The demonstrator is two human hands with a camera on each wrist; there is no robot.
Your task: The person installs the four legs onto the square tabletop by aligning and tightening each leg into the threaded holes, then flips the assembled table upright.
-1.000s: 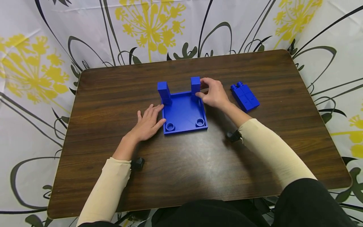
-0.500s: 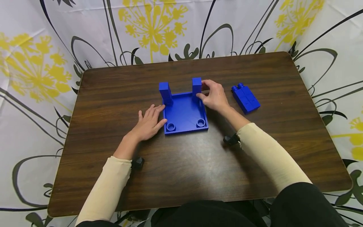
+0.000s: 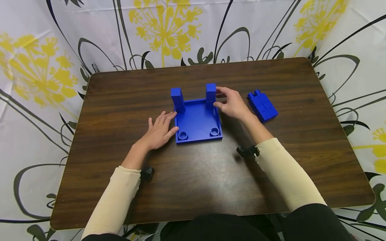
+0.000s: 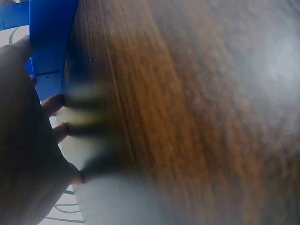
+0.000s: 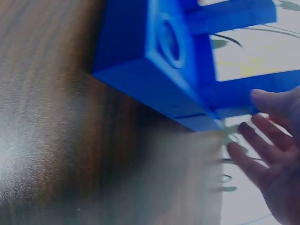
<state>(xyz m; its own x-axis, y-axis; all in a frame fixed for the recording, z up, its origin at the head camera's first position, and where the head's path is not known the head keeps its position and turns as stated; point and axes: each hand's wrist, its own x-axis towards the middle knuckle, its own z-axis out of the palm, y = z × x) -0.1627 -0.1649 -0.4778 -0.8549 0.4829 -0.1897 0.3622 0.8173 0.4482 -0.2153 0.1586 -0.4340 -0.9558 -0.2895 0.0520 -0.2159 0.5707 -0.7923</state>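
Observation:
A blue square tray-like tabletop point(image 3: 197, 122) with a raised rim lies on the wooden table. Two blue legs stand upright at its far corners, a left leg point(image 3: 177, 99) and a right leg point(image 3: 211, 93). Round sockets show at the near corners, a left one point(image 3: 182, 135) and a right one point(image 3: 214, 132). My left hand point(image 3: 157, 133) rests spread on the table, thumb and fingertips at the tabletop's left side. Beside the right leg is my right hand point(image 3: 233, 103); in the right wrist view its thumb point(image 5: 267, 101) is at the leg and its fingers are spread loosely.
Two more blue legs point(image 3: 263, 106) lie side by side on the wooden table point(image 3: 120, 93), right of my right hand, their round pegs pointing away. A patterned curtain point(image 3: 181, 30) hangs beyond the far table edge.
My right hand has drawn slightly to the right, and its thumb has come off the front of the right leg. The left hand and the tabletop keep their places.

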